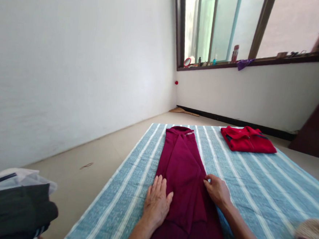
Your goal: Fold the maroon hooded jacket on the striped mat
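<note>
A maroon long-sleeved top (pixel 182 164) lies lengthwise in a narrow folded strip, its collar at the far end and one sleeve laid along its front. My left hand (pixel 158 199) rests flat on its left edge, fingers stretched out. At the right edge, my right hand (pixel 217 189) has its thumb and forefinger pinched on the fabric. Beneath the garment is a blue cloth with white stripes (pixel 133 183). The near end of the top runs out of view at the bottom.
A folded red jacket (pixel 248 139) lies at the far right of the cloth. Dark and white clothes (pixel 14 204) are piled at lower left, and a beige knitted item (pixel 312 235) sits at lower right. A white wall (pixel 78 66) rises on the left; bottles stand on the windowsill (pixel 215 66).
</note>
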Tool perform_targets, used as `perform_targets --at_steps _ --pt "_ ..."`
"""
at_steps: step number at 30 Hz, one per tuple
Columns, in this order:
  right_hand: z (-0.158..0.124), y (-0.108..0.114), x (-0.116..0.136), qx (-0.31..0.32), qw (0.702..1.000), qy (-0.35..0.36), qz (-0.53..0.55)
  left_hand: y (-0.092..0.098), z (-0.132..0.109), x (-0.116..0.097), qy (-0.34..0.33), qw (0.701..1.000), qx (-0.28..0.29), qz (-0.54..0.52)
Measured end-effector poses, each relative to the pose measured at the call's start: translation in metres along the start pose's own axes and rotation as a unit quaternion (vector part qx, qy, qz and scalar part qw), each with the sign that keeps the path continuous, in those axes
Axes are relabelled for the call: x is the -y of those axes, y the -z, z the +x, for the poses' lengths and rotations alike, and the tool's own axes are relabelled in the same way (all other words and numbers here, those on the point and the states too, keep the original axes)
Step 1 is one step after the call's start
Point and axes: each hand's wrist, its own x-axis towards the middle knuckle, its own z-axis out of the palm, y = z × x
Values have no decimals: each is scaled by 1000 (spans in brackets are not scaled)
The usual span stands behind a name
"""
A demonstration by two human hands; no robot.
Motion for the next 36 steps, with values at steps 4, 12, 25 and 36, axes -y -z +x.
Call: perform_targets --at_steps 4,12,25,36 --pt "-2 -4 -2 -5 1000 7 -2 -1 -1 1 3 1000 1 -4" --pt "-6 -13 -6 -42 999 4 10 -2 -2 2 5 1000 -8 -9" --pt "-8 -16 -11 -75 995 -1 64 -8 1 5 -1 1000 -27 -14" --pt "-9 -16 -12 -77 994 13 80 2 -1 0 5 1000 2 8"
